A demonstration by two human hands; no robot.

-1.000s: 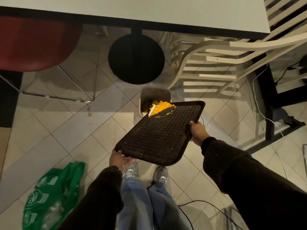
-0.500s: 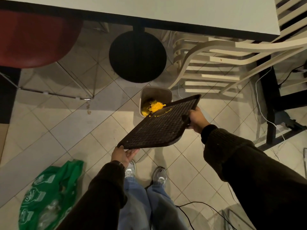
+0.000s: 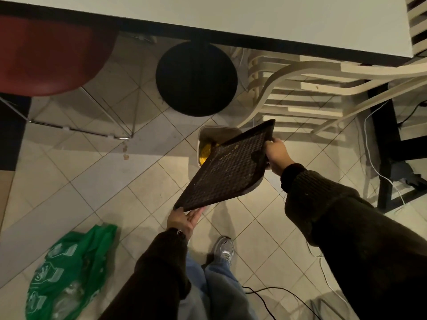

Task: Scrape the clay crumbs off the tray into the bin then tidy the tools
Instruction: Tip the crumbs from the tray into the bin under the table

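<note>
Well, in the head view my right hand (image 3: pixel 276 153) grips the tray (image 3: pixel 231 172) at its right rim while my left hand (image 3: pixel 182 219) props its near corner on straight fingers, tilting it over the bin (image 3: pixel 208 135). It seems stiff, light, best held by its rims.

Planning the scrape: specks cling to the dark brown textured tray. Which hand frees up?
Left, likely: left hand merely props the tray from below, fingers straight; right hand grips its upper rim.

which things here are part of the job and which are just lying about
Job: dark brown textured tray, small grey bin, yellow clay crumbs, left hand, right hand.
Lying about: green plastic bag, red chair, stacked cream chairs, black table base.
</note>
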